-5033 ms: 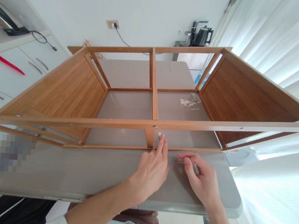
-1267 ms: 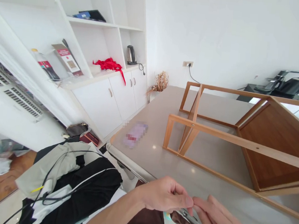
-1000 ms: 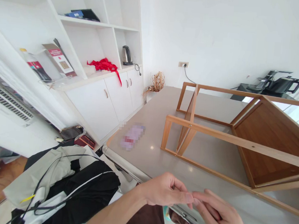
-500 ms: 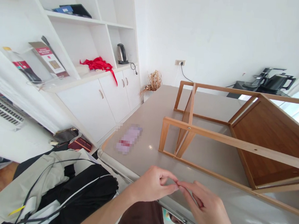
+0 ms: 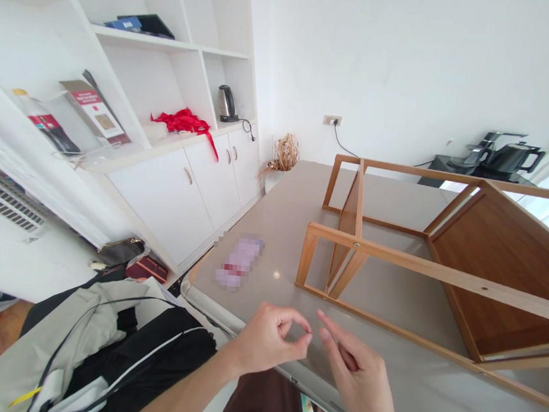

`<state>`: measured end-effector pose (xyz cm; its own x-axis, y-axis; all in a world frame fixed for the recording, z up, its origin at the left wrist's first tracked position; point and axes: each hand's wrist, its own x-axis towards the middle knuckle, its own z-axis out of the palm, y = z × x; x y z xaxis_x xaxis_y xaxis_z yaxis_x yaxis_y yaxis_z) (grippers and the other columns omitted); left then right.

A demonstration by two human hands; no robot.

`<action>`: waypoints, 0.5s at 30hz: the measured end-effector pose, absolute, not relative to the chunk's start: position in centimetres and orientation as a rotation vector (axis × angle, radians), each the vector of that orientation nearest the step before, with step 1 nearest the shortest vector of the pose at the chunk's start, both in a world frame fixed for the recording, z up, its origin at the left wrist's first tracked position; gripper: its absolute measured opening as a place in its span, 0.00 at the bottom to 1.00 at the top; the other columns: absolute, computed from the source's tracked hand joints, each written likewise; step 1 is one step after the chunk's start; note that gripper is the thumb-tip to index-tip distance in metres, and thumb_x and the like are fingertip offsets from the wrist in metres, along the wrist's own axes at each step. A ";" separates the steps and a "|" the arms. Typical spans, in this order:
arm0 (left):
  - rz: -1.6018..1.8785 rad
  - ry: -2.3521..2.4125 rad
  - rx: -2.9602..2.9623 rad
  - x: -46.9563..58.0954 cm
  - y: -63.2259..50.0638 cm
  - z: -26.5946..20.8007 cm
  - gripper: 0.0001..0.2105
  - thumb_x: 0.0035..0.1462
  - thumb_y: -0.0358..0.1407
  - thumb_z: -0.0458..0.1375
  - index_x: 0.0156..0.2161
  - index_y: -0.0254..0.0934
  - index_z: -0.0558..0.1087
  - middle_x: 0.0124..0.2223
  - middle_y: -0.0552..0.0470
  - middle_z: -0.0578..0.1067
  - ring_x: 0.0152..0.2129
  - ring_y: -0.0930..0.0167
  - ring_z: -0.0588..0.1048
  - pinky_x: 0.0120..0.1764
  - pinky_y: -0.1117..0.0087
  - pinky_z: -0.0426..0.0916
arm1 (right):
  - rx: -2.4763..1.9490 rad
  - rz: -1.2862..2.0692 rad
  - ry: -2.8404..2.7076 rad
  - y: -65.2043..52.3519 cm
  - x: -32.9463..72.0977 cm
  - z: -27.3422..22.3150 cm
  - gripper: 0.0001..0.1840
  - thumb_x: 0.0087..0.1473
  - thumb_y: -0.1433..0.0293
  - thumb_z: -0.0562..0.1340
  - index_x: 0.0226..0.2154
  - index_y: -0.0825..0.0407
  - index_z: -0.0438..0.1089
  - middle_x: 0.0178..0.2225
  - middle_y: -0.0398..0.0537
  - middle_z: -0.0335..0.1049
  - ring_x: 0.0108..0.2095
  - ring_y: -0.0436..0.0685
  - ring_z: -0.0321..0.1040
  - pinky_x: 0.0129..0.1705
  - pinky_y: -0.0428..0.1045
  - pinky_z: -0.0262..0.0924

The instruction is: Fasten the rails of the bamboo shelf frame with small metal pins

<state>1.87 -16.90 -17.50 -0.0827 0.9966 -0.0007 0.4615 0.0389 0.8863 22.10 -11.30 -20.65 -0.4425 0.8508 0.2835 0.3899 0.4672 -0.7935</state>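
White shelving (image 5: 149, 40) stands past the left end of the table (image 5: 277, 222); its compartments hold a steel-and-black kettle (image 5: 226, 104), a bundle of red cloth (image 5: 183, 121), a carton (image 5: 95, 112) and a bottle (image 5: 53, 129) with dark liquid in its lower part; by the table's far left corner, a pot (image 5: 273, 179) holds dried stalks (image 5: 285, 152); the wooden frame (image 5: 423, 267) rests on the table top, its open bays toward the table's left end and a solid panel toward the right.

The left hand (image 5: 263, 339) curls thumb and forefinger into a ring, tips together; whether something small is pinched there cannot be told; the right hand (image 5: 365, 374) has thumb and forefinger parted by a narrow gap, the other fingers folded in, with nothing visible between the tips; both hands hang over the table's near edge, fingertips facing each other, close but apart; the left forearm slants up toward that edge.
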 end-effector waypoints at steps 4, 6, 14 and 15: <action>1.040 1.807 1.506 -3.1 -14.4 -15.8 0.11 0.55 0.43 0.63 0.35 0.36 0.80 0.22 0.64 0.47 0.20 0.77 0.48 0.26 0.73 0.46 | -1.242 0.880 -1.885 -10.5 23.6 -21.9 0.27 0.63 0.49 0.60 0.50 0.49 0.81 0.17 0.39 0.61 0.18 0.49 0.52 0.23 0.44 0.58; 1.053 1.943 1.517 -6.8 -12.3 -14.8 0.14 0.58 0.46 0.61 0.37 0.37 0.79 0.24 0.62 0.46 0.20 0.76 0.50 0.27 0.73 0.48 | -1.305 0.886 -1.843 -10.0 24.7 -22.6 0.29 0.61 0.47 0.59 0.48 0.50 0.82 0.17 0.40 0.61 0.19 0.50 0.54 0.24 0.44 0.59; 0.794 2.178 1.602 -16.9 -4.1 -14.5 0.18 0.55 0.48 0.61 0.38 0.35 0.83 0.21 0.61 0.53 0.20 0.74 0.54 0.27 0.70 0.51 | -1.416 0.998 -1.784 -8.8 26.3 -24.3 0.33 0.60 0.43 0.57 0.46 0.51 0.81 0.23 0.43 0.70 0.21 0.51 0.57 0.25 0.46 0.59; 0.731 2.178 1.620 -17.6 -3.5 -15.0 0.18 0.54 0.48 0.61 0.38 0.35 0.84 0.20 0.60 0.56 0.20 0.74 0.56 0.28 0.70 0.52 | -1.410 1.000 -1.799 -8.8 26.3 -24.4 0.33 0.60 0.43 0.57 0.45 0.51 0.81 0.24 0.44 0.71 0.21 0.51 0.58 0.25 0.46 0.58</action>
